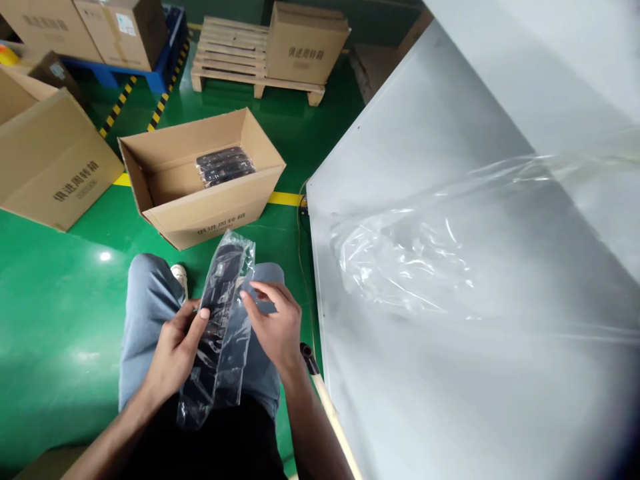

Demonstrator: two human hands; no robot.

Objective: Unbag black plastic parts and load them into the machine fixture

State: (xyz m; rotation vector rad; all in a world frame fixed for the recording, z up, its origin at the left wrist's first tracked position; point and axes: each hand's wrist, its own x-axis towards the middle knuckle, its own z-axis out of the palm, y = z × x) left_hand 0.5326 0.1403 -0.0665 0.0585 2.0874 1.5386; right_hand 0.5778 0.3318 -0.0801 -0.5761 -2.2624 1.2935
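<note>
A long black part [219,293], its exact kind unclear, lies inside a clear plastic bag [235,357] and is tilted above my lap. My left hand [177,343] grips it from the left side, thumb on top and fingers beneath. At the bag's loose right edge, my right hand [277,320] has thumb and forefinger closing on the film near the upper end. Beyond my knees stands an open cardboard box [215,210], where several similar bagged black parts [225,165] lie at the right end.
To my right is a large pale grey surface [400,373] with clear plastic film [400,260] spread on it. Another open carton [55,160] stands at left. Farther back are a wooden pallet [230,50] bearing a box [306,43] and a blue pallet [160,79] with cartons.
</note>
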